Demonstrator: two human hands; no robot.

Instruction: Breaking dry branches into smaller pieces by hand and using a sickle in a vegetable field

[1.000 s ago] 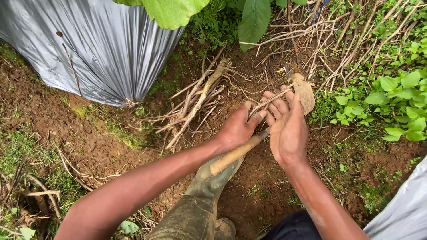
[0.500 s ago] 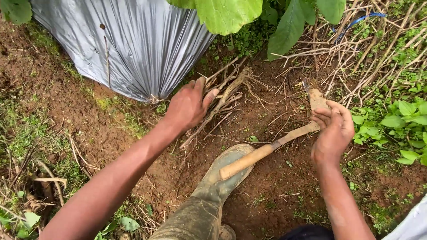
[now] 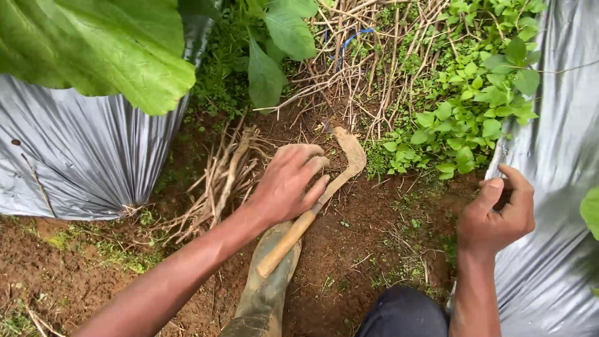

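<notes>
A sickle (image 3: pixel 312 215) with a pale wooden handle and a curved, soil-coated blade lies slanted over the bare earth. Its handle end rests on my muddy green rubber boot (image 3: pixel 265 299). My left hand (image 3: pixel 287 184) lies over the sickle where blade meets handle, fingers curled around it. My right hand (image 3: pixel 499 212) hovers to the right with nothing in it, fingers loosely bent, close to the silver plastic sheet (image 3: pixel 555 206). A bundle of dry stalks (image 3: pixel 218 181) lies just left of my left hand.
Another silver plastic sheet (image 3: pixel 81 156) covers the raised bed on the left, with big green leaves (image 3: pixel 100 50) overhanging it. Low green weeds (image 3: pixel 474 106) and dry stems (image 3: pixel 368 50) fill the far side. My dark trouser knee (image 3: pixel 405 312) is at the bottom.
My right hand has let go of the sickle and drawn back to the right. My left hand has left the dry stalks and come onto the sickle's neck.
</notes>
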